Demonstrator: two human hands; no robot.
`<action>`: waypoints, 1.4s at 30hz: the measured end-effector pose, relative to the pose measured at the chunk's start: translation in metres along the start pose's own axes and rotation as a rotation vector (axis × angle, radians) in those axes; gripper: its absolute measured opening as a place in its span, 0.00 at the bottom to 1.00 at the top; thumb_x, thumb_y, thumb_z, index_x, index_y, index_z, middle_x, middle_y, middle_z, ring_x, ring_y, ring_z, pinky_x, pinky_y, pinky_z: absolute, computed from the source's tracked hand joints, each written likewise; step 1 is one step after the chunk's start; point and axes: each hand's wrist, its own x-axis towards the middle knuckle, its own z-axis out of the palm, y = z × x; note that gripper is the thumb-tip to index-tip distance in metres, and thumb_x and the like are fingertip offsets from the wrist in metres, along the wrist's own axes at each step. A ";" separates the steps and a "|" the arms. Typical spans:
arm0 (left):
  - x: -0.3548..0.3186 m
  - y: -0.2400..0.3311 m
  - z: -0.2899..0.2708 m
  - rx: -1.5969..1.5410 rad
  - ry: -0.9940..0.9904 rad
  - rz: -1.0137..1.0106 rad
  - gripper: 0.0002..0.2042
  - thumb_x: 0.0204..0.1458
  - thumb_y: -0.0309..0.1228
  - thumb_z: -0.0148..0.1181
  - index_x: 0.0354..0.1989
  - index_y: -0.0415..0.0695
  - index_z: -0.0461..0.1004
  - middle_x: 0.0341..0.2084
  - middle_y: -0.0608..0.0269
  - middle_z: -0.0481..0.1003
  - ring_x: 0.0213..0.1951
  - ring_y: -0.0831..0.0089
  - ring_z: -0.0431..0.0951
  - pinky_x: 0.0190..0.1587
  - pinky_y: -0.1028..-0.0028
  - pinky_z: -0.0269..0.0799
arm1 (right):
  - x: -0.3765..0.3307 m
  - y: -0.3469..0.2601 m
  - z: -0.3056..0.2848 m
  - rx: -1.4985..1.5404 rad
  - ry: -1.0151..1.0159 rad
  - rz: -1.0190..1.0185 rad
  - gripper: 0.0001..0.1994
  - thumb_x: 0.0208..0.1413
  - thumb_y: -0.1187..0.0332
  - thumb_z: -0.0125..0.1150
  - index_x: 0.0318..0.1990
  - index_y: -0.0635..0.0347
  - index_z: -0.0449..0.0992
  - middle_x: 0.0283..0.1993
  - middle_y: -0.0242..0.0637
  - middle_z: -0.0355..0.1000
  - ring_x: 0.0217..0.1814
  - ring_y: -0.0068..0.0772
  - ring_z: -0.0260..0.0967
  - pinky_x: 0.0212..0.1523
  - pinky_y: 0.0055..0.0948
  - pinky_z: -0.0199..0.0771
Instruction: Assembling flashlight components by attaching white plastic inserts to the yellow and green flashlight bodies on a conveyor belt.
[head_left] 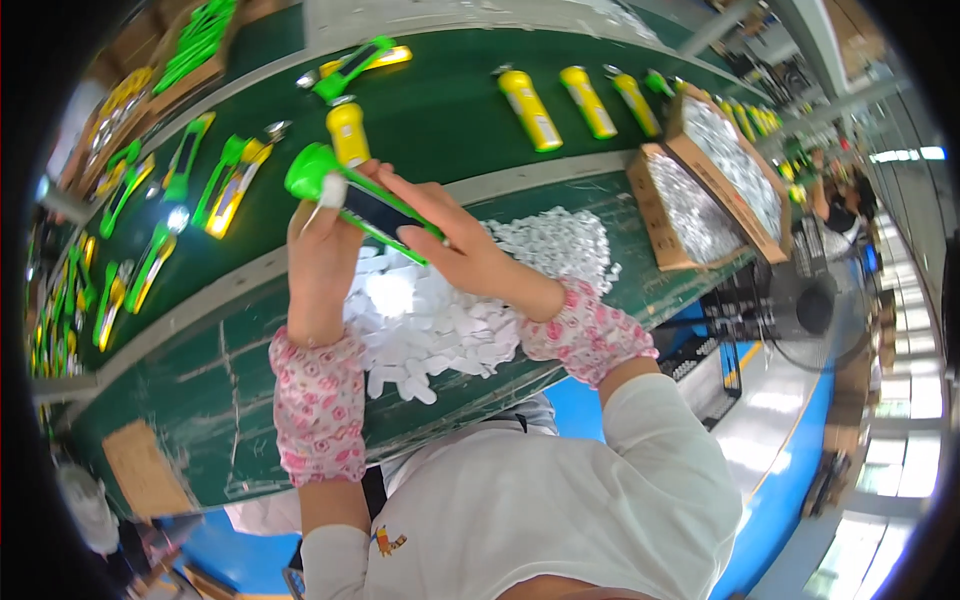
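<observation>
Above the bench I hold a green flashlight [308, 170] with a dark panel along its body, its round head tilted up to the left. My left hand [322, 250] is wrapped round it from below near the head, and a white band shows by the fingers. Across the other end lies my right hand [462, 240], thumb on the near side and fingers along the far side, closed on the body. Beneath both hands spreads a pile of white flat pieces [440, 340], with a bright spot of light on it. A yellow flashlight [347, 132] lies just beyond my hands.
Along the green belt [440, 90] lie several yellow flashlights [530, 108] at the right and green-and-yellow ones [235, 185] at the left. Small shiny pieces [560, 245] are heaped beside the white pile. Two cardboard boxes [690, 210] stand at right; flat cardboard [145, 470] lies at left.
</observation>
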 end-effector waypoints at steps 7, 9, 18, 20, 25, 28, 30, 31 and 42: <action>0.002 -0.023 -0.004 -0.207 0.011 -0.313 0.27 0.62 0.47 0.48 0.63 0.44 0.56 0.52 0.52 0.67 0.58 0.60 0.66 0.58 0.55 0.65 | -0.020 0.008 -0.071 -0.029 -0.021 0.143 0.22 0.47 0.75 0.65 0.53 0.55 0.74 0.50 0.41 0.68 0.39 0.41 0.67 0.40 0.28 0.70; 0.005 -0.023 -0.016 -0.437 0.009 -0.411 0.27 0.62 0.48 0.46 0.63 0.42 0.56 0.55 0.53 0.66 0.58 0.60 0.66 0.61 0.56 0.61 | -0.042 0.039 -0.131 -0.729 -0.098 0.177 0.13 0.48 0.76 0.63 0.43 0.57 0.78 0.42 0.42 0.70 0.40 0.43 0.68 0.42 0.32 0.71; 0.006 -0.030 -0.016 -0.430 0.054 -0.309 0.18 0.52 0.48 0.59 0.45 0.52 0.65 0.22 0.70 0.66 0.24 0.77 0.65 0.28 0.74 0.63 | -0.087 0.063 -0.179 -0.761 -0.319 0.585 0.12 0.41 0.80 0.61 0.36 0.60 0.72 0.35 0.45 0.70 0.41 0.50 0.71 0.40 0.40 0.70; 0.006 -0.019 -0.008 -0.399 -0.050 -0.281 0.21 0.53 0.49 0.59 0.48 0.49 0.65 0.27 0.66 0.67 0.28 0.75 0.69 0.32 0.73 0.67 | -0.078 0.059 -0.173 -0.777 -0.347 0.608 0.11 0.43 0.80 0.60 0.36 0.60 0.73 0.32 0.43 0.71 0.36 0.45 0.73 0.36 0.36 0.71; 0.000 -0.024 0.006 -0.254 0.023 -0.204 0.27 0.58 0.51 0.54 0.54 0.41 0.62 0.42 0.59 0.69 0.45 0.70 0.71 0.50 0.67 0.71 | -0.025 0.021 -0.134 -0.197 -0.059 0.421 0.04 0.52 0.79 0.61 0.36 0.63 0.77 0.42 0.36 0.75 0.40 0.25 0.73 0.37 0.22 0.72; -0.006 -0.031 0.017 -0.160 -0.029 -0.137 0.23 0.62 0.45 0.50 0.56 0.39 0.61 0.44 0.57 0.70 0.45 0.69 0.73 0.50 0.67 0.72 | 0.012 0.005 -0.090 0.012 -0.048 0.231 0.07 0.52 0.84 0.59 0.37 0.65 0.77 0.42 0.36 0.70 0.45 0.25 0.70 0.42 0.19 0.71; -0.013 -0.023 0.029 0.092 -0.027 -0.062 0.19 0.64 0.40 0.46 0.55 0.38 0.61 0.43 0.56 0.71 0.42 0.69 0.76 0.46 0.69 0.74 | 0.029 0.002 -0.062 0.225 -0.024 0.214 0.06 0.53 0.84 0.58 0.36 0.66 0.76 0.41 0.35 0.70 0.44 0.24 0.71 0.41 0.20 0.74; -0.012 -0.028 0.025 0.322 0.028 0.028 0.17 0.65 0.35 0.43 0.56 0.37 0.58 0.43 0.55 0.71 0.38 0.70 0.78 0.43 0.72 0.75 | 0.035 -0.003 -0.047 0.447 0.052 0.330 0.05 0.53 0.84 0.59 0.36 0.67 0.77 0.40 0.35 0.70 0.41 0.23 0.72 0.39 0.21 0.77; -0.011 -0.027 0.018 0.630 -0.069 0.247 0.16 0.64 0.31 0.45 0.54 0.36 0.53 0.41 0.57 0.68 0.42 0.75 0.72 0.43 0.74 0.70 | 0.047 0.003 -0.030 -0.057 0.023 0.080 0.07 0.51 0.84 0.62 0.36 0.66 0.79 0.40 0.33 0.68 0.39 0.23 0.71 0.39 0.21 0.78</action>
